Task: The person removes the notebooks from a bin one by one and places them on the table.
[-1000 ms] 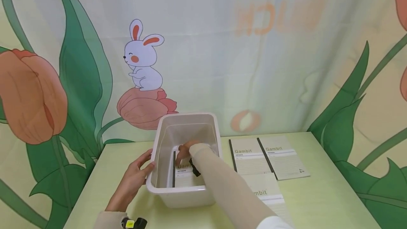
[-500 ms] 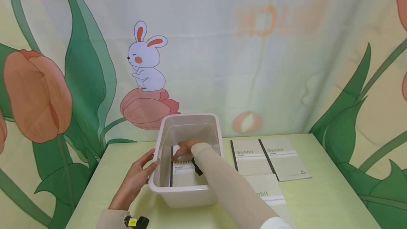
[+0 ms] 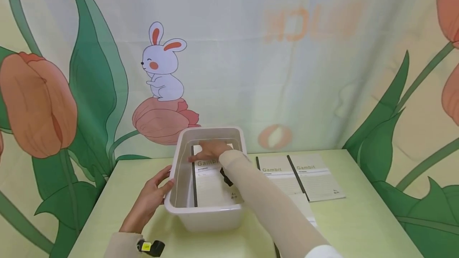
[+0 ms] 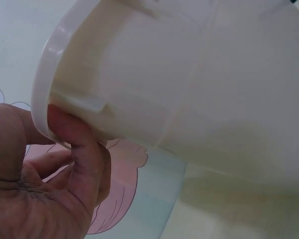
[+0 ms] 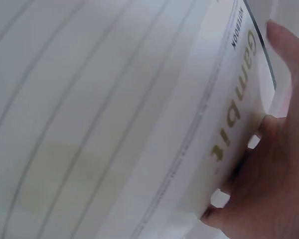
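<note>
A pale grey plastic bin [image 3: 206, 220] stands on the table. My left hand [image 3: 152, 192] grips its left rim, thumb on one side and fingers on the other, as the left wrist view shows up close. Inside the bin is a pale "Gambit" notebook [image 3: 213, 188] with a dark spine strip on its left. My right hand [image 3: 209, 149] reaches into the bin and holds this notebook by its top end. In the right wrist view the fingertips curl at the notebook's top edge, while the thumb [image 5: 284, 42] extends past the spine. The sleeve covers part of the cover.
Two similar notebooks lie side by side to the right, one nearer the bin [image 3: 277, 172] and one farther right [image 3: 317, 180]. Another [image 3: 305, 206] is partly hidden beneath my right sleeve. A printed curtain [image 3: 287, 71] hangs right behind the table [image 3: 362, 226].
My right hand has moved up and toward the back of the bin with the notebook, so more of its cover, including the lower corner print, shows. The left hand stays on the rim.
</note>
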`<action>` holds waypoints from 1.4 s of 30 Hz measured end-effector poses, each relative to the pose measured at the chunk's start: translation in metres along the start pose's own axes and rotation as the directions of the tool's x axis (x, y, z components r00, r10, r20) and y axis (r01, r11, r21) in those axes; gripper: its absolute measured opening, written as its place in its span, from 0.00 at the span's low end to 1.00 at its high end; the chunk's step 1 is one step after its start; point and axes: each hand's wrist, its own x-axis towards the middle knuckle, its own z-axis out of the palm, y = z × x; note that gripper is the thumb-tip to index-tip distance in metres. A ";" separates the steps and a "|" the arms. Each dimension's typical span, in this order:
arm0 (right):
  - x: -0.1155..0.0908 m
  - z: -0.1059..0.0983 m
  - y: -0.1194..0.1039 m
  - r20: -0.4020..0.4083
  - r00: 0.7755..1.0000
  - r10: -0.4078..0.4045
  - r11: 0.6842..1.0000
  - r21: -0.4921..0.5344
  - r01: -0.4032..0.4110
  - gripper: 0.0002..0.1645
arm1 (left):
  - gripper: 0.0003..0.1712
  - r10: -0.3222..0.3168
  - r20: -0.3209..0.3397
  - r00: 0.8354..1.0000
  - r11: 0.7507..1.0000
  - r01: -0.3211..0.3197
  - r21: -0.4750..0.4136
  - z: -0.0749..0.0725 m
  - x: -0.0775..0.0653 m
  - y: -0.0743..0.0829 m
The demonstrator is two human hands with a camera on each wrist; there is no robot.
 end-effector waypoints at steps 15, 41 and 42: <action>-0.022 -0.046 -0.039 -0.221 0.964 -0.148 0.975 -0.197 0.104 0.43 | 0.37 -0.035 -0.008 0.999 0.999 0.035 0.006 0.003 0.000 -0.004; -0.138 -0.169 0.005 -0.741 0.537 -0.403 0.913 -0.365 0.180 0.33 | 0.37 0.008 0.015 1.000 1.000 -0.008 -0.003 0.001 0.000 -0.005; -0.143 -0.170 0.013 -0.748 0.529 -0.401 0.914 -0.363 0.178 0.33 | 0.37 0.011 0.018 1.000 1.000 -0.011 -0.007 0.001 0.000 -0.004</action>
